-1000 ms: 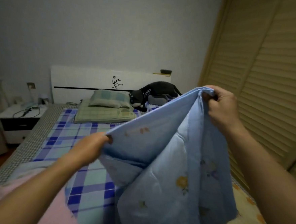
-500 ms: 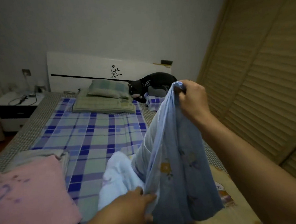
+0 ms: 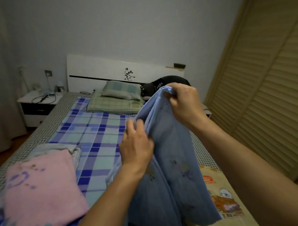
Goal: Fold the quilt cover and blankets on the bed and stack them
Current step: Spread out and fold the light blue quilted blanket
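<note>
A light blue floral quilt cover [image 3: 173, 173] hangs in front of me over the right side of the bed. My right hand [image 3: 184, 103] grips its bunched top corner, held highest. Lower and to the left, my left hand [image 3: 136, 145] pinches the cover's left edge. The cloth drapes down between my forearms in long folds. A folded pink blanket [image 3: 42, 192] lies on the bed at the lower left, on top of a folded grey one [image 3: 59, 147].
The bed carries a blue plaid sheet [image 3: 93, 132], a green pillow [image 3: 120, 90] and a black plush toy [image 3: 160, 85] by the white headboard [image 3: 106, 70]. A nightstand [image 3: 38, 106] stands left. Louvred wardrobe doors [image 3: 267, 95] line the right. A yellow printed blanket [image 3: 221, 196] lies lower right.
My left hand has risen from low on the cover's hem to a spot just below my right hand. The cover now hangs gathered and narrower.
</note>
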`<action>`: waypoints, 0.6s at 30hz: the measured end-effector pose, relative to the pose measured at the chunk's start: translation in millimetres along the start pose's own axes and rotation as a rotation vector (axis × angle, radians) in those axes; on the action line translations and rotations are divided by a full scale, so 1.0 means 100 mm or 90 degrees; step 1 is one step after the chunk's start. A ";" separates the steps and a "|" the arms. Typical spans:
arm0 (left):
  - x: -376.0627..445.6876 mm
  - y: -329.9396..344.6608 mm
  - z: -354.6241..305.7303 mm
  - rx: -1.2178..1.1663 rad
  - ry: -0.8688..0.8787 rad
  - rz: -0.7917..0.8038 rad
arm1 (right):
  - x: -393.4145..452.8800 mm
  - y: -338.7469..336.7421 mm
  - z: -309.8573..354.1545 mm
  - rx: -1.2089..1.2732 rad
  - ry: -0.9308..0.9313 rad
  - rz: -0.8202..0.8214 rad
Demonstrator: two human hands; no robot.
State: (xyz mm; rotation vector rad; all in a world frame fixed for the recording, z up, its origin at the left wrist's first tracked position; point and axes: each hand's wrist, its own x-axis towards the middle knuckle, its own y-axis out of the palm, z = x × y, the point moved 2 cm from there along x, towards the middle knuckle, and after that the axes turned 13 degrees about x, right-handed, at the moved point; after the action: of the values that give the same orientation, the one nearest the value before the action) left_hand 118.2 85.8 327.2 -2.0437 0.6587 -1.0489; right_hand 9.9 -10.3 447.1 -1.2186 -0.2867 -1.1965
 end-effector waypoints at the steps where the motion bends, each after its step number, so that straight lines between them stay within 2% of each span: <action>1: -0.03 0.03 0.10 -0.002 -0.013 0.018 | 0.00 -0.06 -0.01 0.007 0.009 -0.019; 5: -0.22 0.23 0.54 0.013 -0.098 0.090 | 0.02 -0.38 -0.15 0.090 0.061 -0.129; 7: -0.24 0.37 0.80 -0.028 -0.103 0.107 | 0.01 -0.50 -0.24 0.147 0.075 -0.162; 10: -0.17 0.41 1.06 -0.158 0.015 0.174 | -0.03 -0.58 -0.43 0.217 0.110 -0.191; 12: -0.16 0.21 1.08 -0.241 0.093 0.199 | -0.06 -0.62 -0.56 0.262 0.155 -0.225; 15: -0.24 -0.13 1.05 -0.228 0.190 0.256 | -0.13 -0.66 -0.68 0.298 0.199 -0.242; 18: -0.38 -0.19 1.10 -0.212 0.232 0.353 | -0.20 -0.61 -0.73 0.295 0.217 -0.199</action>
State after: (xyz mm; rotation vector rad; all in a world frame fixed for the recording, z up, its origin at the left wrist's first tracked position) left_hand 191.5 165.4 281.3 -1.7679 1.5737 -1.0218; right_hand -77.5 -52.0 438.2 -0.5678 -0.4793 -1.4806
